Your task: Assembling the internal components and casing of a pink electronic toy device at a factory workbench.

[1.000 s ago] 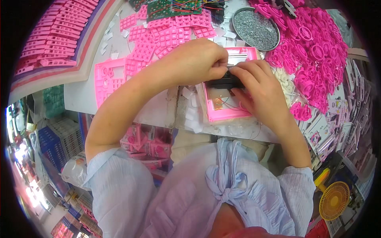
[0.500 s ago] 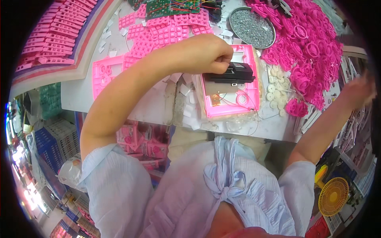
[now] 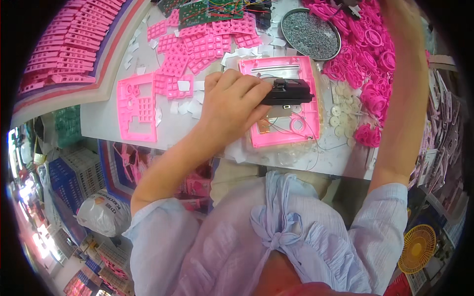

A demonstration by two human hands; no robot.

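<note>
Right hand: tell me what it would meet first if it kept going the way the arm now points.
The right hand reaches up and away over the heap of pink rings. Carrying straight on, it would probably meet those rings at the far edge of the table first; its height above them is unclear.

the right hand [image 3: 395,12] ran out past the upper right edge of the frame, its fingers unseen. the left hand [image 3: 232,101] covered the near end of the black part [image 3: 291,91] and part of the pink housing [image 3: 289,126]. contents of the round dish [image 3: 310,27], top centre, were too small to tell.
</note>
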